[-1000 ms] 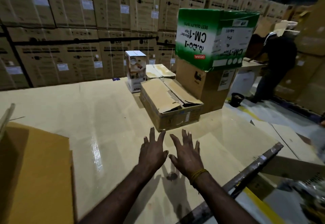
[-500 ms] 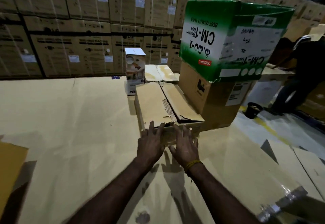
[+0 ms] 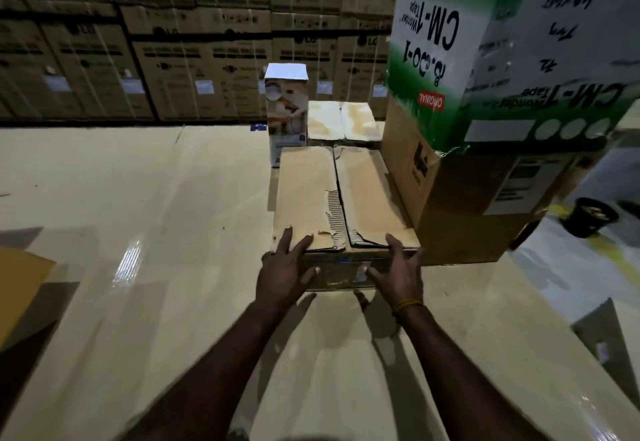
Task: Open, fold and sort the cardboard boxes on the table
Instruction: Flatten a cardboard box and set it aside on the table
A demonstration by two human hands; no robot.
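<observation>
left hand [image 3: 282, 272], right hand [image 3: 398, 272] now on flat box [image 3: 311, 191] | brown carton [image 3: 450, 205] beside

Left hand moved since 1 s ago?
Yes. The left hand went forward across the table onto the near edge of the torn cardboard box.
</observation>
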